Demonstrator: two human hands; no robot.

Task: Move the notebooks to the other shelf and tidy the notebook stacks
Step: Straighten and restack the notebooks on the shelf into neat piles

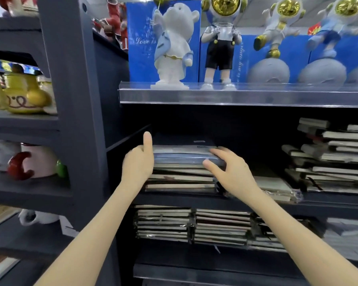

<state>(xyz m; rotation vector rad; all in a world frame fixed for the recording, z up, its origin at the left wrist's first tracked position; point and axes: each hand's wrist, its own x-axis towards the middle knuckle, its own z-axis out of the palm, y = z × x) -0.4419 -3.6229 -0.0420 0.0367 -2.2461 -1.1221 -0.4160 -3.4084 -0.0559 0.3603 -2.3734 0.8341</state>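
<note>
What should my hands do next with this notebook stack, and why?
Probably nudge the top notebooks left until they sit flush. The right hand pinches their right corner, where they seem to overhang the stack below, and the left hand rests against the stack's left side as a stop.

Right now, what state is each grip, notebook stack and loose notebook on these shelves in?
grey-edged middle-shelf notebook stack: slightly uneven.
blue plastic-wrapped top notebooks: held, lying on that stack.
left grip: presses the stack's left side, thumb up, fingers hidden.
right grip: pinches the top notebooks.
dark-covered right-hand notebook piles: askew, jumbled.
plastic-wrapped lower-shelf notebook stacks: neat, side by side.
</note>
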